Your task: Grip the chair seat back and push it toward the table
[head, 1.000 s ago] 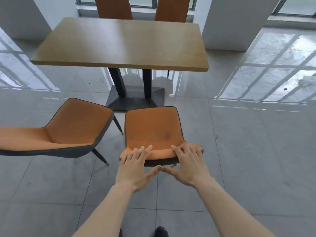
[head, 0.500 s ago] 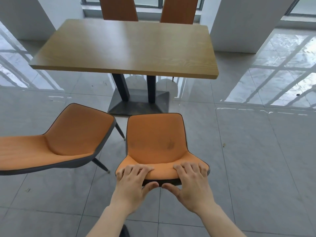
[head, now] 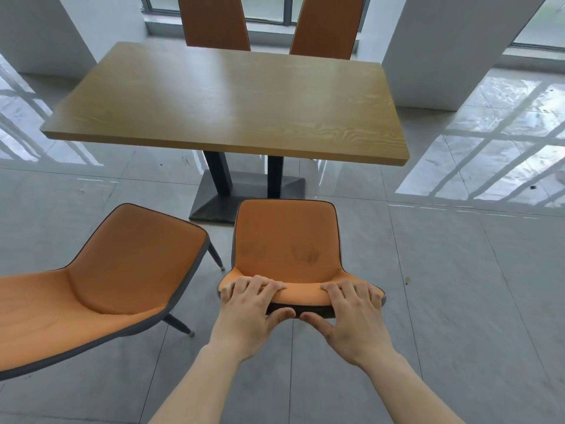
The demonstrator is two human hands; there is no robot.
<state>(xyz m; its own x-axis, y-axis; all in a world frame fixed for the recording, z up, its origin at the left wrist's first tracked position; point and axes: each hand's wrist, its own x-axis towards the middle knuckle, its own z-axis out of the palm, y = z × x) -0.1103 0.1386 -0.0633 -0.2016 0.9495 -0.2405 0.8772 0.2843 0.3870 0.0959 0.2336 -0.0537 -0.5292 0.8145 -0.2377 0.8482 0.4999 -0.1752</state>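
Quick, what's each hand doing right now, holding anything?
Left hand: grips the top edge of the orange chair backrest, fingers curled over it.
Right hand: grips the same backrest edge, thumb underneath.

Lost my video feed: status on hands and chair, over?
Both hands, left and right, grip the orange chair's backrest top. Chair faces the wooden table. Second orange chair close on left.

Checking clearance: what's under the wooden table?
Under the wooden table: two dark posts on a dark base plate, over grey tile. The tabletop hides the post tops and the far chairs' seats.
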